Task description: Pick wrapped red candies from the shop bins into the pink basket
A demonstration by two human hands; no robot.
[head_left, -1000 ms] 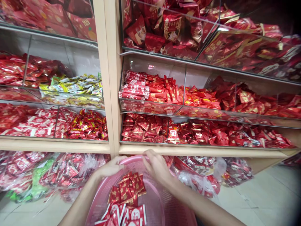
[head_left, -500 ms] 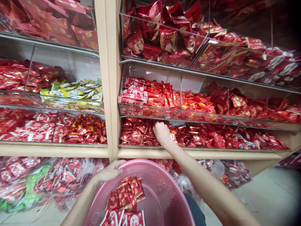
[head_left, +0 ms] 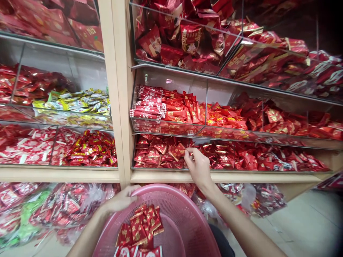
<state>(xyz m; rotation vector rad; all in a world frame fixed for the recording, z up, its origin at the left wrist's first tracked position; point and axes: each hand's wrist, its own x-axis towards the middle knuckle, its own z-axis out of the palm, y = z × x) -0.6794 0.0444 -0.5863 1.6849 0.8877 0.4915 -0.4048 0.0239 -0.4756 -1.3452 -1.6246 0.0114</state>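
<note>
My right hand [head_left: 198,167] is at the front of the lowest right shelf bin, thumb and fingers pinched on a small red candy packet [head_left: 177,152] with gold print. More red packets [head_left: 150,151] lie in the bin just behind it. My left hand [head_left: 120,200] grips the rim of a pink plastic basket [head_left: 197,216], the fingers curled over its edge. Inside the basket sit several red-and-gold packets [head_left: 142,225] and, nearer to me, red packets with white edges [head_left: 138,251].
Wooden shelving with a central post [head_left: 119,89] holds clear bins of wrapped sweets. Yellow packets [head_left: 77,101] lie in a bin at left. Under the bottom shelf, filled plastic bags [head_left: 69,203] rest near the tiled floor [head_left: 305,214].
My right hand has drawn back from the bin toward me and slightly right, now with a red packet in its fingers. My left hand stays on the basket rim.
</note>
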